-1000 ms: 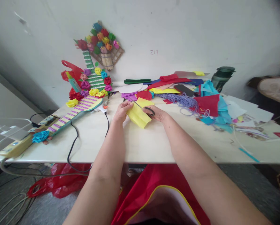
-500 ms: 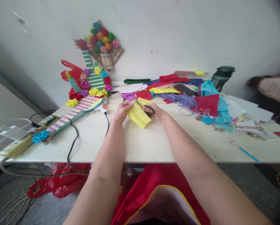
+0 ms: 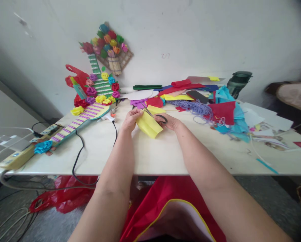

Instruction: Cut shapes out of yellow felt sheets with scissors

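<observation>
A piece of yellow crepe paper [image 3: 149, 126] is pinched at its left edge by my left hand [image 3: 130, 119], its lower end hanging free above the table. My right hand [image 3: 171, 122] is closed around the black handles of a pair of scissors [image 3: 161, 118]. The blades point up and left across the upper part of the paper, their tips close to my left fingertips. Another yellow flap [image 3: 155, 109] shows on the far side of the blades. I cannot tell whether it is fully cut apart from the nearer part.
Purple yarn [image 3: 194, 108], a dark phone [image 3: 198, 96] and folded coloured paper lie along the back. A green bottle [image 3: 239, 84] stands at right. On the left are a flower-decorated guitar shape [image 3: 82, 121], a glue gun [image 3: 109, 116] with its cord, and a power strip [image 3: 16, 158].
The scissors have shifted very slightly, with the blades looking a little more closed. Both hands and the yellow paper stay in nearly the same place.
</observation>
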A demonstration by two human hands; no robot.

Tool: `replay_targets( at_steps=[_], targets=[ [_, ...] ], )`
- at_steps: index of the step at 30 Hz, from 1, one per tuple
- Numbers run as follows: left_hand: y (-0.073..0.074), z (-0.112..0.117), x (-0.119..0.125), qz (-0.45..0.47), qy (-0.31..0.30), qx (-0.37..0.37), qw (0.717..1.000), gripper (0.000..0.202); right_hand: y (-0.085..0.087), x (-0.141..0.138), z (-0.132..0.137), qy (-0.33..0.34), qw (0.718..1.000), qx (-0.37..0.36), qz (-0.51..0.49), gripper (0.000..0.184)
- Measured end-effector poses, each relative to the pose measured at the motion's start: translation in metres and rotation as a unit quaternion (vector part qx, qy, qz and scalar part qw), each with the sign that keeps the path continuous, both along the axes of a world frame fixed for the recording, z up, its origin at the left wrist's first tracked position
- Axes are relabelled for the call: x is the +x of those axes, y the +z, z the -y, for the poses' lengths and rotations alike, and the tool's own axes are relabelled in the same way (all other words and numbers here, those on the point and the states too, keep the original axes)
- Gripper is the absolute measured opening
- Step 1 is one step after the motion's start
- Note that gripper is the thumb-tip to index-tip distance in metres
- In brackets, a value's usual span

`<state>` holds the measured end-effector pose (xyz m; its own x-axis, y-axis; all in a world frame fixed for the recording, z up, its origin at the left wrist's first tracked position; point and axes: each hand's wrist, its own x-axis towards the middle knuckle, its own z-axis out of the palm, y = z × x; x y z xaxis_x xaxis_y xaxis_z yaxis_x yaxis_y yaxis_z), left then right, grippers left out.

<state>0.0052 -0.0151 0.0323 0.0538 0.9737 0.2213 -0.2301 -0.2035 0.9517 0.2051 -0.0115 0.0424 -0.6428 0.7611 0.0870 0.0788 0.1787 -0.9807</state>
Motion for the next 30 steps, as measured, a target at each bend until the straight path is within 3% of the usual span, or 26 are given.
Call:
replay_targets(
  at_steps=[30],
  targets=[
    [0.0002, 0.0018, 0.0012, -0.002, -0.028, -0.008, 1.0, 0.028, -0.0077, -0.0032, -0.0036, 0.004, 1.0, 0.001, -0.015, 0.04]
  ],
)
